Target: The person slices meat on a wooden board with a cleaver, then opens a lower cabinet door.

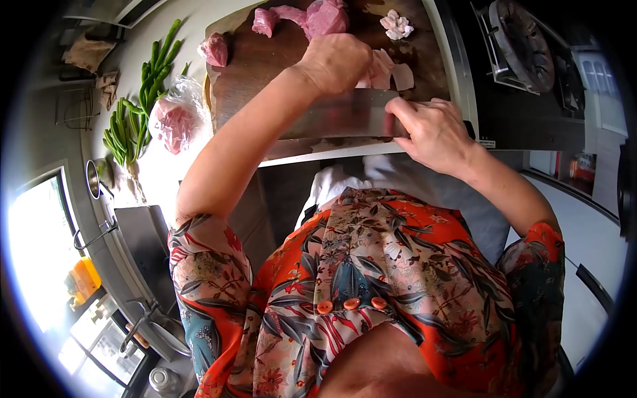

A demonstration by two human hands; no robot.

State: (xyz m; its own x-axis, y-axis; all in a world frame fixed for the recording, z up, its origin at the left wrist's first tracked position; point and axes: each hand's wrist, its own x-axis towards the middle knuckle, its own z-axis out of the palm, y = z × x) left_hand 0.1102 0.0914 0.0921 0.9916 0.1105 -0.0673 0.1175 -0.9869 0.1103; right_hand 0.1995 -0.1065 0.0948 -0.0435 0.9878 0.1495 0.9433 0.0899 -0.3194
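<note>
On the brown cutting board (249,73), my left hand (338,63) is closed, its fingertips turned down out of sight, so what it grips is hidden. A large pink piece of raw meat (326,17) lies just beyond it, and pale slices (379,70) lie at its right. My right hand (434,129) is wrapped round the handle end of a wide-bladed cleaver (332,116), whose blade points left along the near part of the board. A small meat chunk (213,50) sits at the board's left edge, and whitish bits (397,25) are at the upper right.
Left of the board are green onions (158,73) and meat in a clear plastic bag (176,123). A stove burner (523,45) is at the upper right. A sink (146,249) lies at the lower left, near a bright window (40,245).
</note>
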